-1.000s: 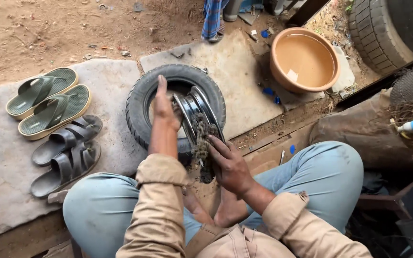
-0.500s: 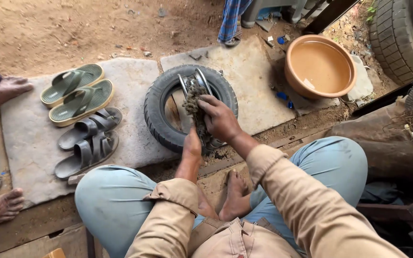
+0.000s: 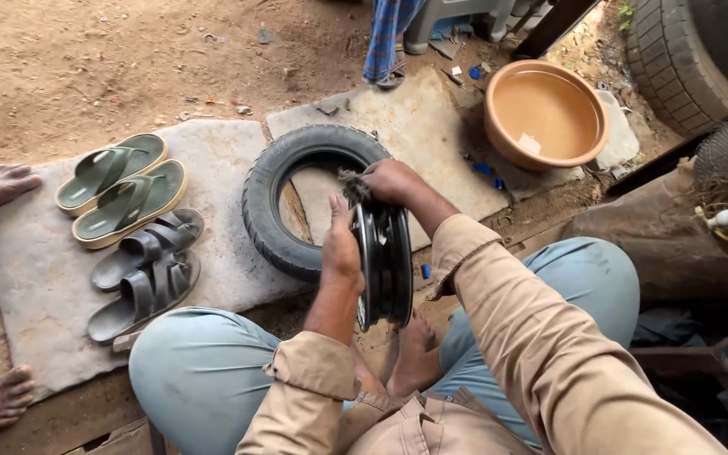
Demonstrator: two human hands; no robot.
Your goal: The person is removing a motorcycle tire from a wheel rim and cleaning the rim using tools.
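Between both hands: metal wheel rim, standing upright on edge just above the bare feet. Left hand flat against the near face of rim, fingers extended, not closed. Right hand clamped over top edge, holding a dark wad of fibre against it. Rim axis horizontal, running left to right. Beyond and left of the grip, flat on the stone slab: rubber tyre, touching rim, nearer to left hand.
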